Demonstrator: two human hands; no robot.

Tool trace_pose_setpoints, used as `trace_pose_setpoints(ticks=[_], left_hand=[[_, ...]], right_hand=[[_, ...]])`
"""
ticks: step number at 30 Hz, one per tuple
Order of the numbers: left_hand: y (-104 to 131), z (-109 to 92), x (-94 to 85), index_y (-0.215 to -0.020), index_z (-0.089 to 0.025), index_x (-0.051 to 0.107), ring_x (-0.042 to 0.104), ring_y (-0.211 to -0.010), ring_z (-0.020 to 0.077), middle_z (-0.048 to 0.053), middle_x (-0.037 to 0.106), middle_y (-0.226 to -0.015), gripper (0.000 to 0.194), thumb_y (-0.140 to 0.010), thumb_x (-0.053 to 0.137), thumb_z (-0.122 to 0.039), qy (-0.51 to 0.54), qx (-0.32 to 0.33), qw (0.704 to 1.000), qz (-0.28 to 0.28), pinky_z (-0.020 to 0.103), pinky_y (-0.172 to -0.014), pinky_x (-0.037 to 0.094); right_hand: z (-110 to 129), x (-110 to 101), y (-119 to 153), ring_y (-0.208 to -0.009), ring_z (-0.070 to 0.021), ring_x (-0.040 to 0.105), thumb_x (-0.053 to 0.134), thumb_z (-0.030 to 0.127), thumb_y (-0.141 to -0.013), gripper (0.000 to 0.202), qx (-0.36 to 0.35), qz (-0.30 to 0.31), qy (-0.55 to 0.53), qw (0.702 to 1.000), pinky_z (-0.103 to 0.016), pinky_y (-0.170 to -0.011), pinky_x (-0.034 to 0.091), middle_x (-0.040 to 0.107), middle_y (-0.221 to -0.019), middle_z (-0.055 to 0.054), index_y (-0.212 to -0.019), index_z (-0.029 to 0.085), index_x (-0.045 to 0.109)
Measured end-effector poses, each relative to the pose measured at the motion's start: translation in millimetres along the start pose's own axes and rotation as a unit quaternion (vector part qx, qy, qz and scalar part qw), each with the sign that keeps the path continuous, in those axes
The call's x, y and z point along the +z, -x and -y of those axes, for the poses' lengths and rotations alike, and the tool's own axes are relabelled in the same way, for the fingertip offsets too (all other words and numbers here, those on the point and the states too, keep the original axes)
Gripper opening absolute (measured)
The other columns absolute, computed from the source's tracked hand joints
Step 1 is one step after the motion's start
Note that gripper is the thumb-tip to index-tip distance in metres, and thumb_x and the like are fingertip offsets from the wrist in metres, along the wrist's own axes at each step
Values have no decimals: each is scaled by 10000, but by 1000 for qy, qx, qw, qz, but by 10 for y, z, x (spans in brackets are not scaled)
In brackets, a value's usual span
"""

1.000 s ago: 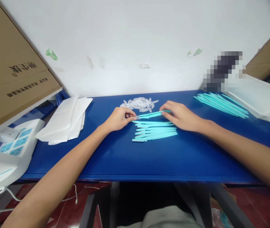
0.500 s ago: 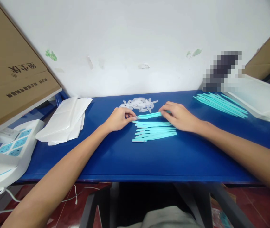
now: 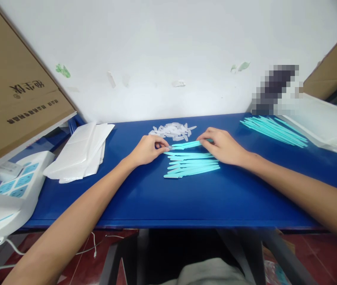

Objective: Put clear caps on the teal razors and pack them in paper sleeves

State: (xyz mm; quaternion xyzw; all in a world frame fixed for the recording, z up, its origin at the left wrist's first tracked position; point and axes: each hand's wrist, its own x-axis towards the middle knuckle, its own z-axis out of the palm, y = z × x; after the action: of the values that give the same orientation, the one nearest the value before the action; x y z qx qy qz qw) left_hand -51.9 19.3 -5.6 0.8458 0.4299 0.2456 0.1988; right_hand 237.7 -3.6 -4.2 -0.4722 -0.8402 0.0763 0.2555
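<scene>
My left hand (image 3: pixel 150 150) pinches a small translucent cap (image 3: pixel 170 147) at the left end of a turquoise stick. The right part of the turquoise sticks (image 3: pixel 188 145) is held in my right hand (image 3: pixel 220 146), with its fingers closed round them. Just below both hands several turquoise sticks (image 3: pixel 194 171) lie side by side on the blue table (image 3: pixel 156 202). Behind the hands is a loose pile of translucent caps (image 3: pixel 173 130).
More turquoise sticks (image 3: pixel 275 130) lie at the right, beside a white plastic bag (image 3: pixel 325 122). White bags or sheets (image 3: pixel 78 150) lie at the left, near a white power strip (image 3: pixel 35 178) and a cardboard box (image 3: pixel 17 79). A white wall (image 3: pixel 156 47) stands behind.
The view has shifted very slightly. Both hands stay in nearly the same place, with the same hold on the cap and the turquoise sticks.
</scene>
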Motion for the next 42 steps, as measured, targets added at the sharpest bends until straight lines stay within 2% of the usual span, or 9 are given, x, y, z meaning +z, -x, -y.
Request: trace_pose_setpoints(ticks=[11,16,21,25,27,31,35,38,42], left_hand=[[-10,3,10,-907,-215,812,633,-729,155,29,774,-846,164,-873,720,-346,1,-5,1000,3,288,-732,489],[-44,6,34,-902,-203,811,623,-716,158,30,770,-832,205,-854,729,-385,16,-16,1000,9,291,-705,476],[-63,24,47,-895,-193,803,608,-710,159,33,756,-826,234,-863,724,-411,22,-10,1000,9,280,-668,452],[-33,8,24,-1018,-205,763,628,-807,174,48,754,-976,281,-986,587,-423,1,30,999,-20,290,-739,459],[-9,-13,7,-1009,-202,718,630,-848,184,54,737,-986,330,-1049,475,-422,-24,54,998,-27,297,-773,451],[34,-37,9,-786,-203,538,566,-739,185,47,632,-785,461,-1098,289,-432,-100,67,992,-44,305,-707,400],[57,-32,78,-707,-225,380,460,-608,170,21,501,-657,523,-1099,153,-487,-121,79,985,-97,312,-630,343],[54,-44,147,-703,-231,339,411,-556,164,3,433,-608,528,-1097,97,-486,-114,75,982,-132,315,-603,318],[23,-61,184,-711,-235,333,405,-543,166,-2,428,-604,503,-1100,117,-468,-110,82,982,-127,315,-592,306]], right_hand=[[-3,44,4,-836,-252,621,468,296,-977,353,-12,-6,9,1000,-414,-816,491,658,-920,-117,-987,165,795],[64,87,-42,-878,-264,628,480,309,-987,337,-70,34,11,997,-410,-811,497,652,-955,-120,-1081,168,771],[97,124,-87,-941,-270,632,426,293,-1022,342,-78,59,6,995,-406,-835,487,678,-1004,-119,-1111,186,738],[118,78,-67,-972,-266,646,384,315,-1049,368,-61,45,-20,997,-409,-859,485,703,-1057,-112,-1195,196,700],[129,43,-53,-995,-262,656,378,328,-1057,369,-55,31,-58,996,-411,-880,488,718,-1088,-105,-1206,203,691],[133,-2,-42,-963,-254,665,413,406,-1054,372,-61,49,-100,992,-396,-840,506,721,-1076,-103,-1225,217,684],[147,-3,-68,-979,-249,663,396,434,-1064,396,-73,69,-136,986,-390,-852,506,719,-1089,-103,-1233,225,688],[185,4,-92,-950,-238,665,390,448,-1070,402,-64,63,-163,982,-375,-837,502,727,-1069,-91,-1189,226,704],[213,4,-90,-868,-223,653,387,450,-1072,402,-42,66,-169,983,-352,-788,483,730,-993,-77,-1102,212,710]])
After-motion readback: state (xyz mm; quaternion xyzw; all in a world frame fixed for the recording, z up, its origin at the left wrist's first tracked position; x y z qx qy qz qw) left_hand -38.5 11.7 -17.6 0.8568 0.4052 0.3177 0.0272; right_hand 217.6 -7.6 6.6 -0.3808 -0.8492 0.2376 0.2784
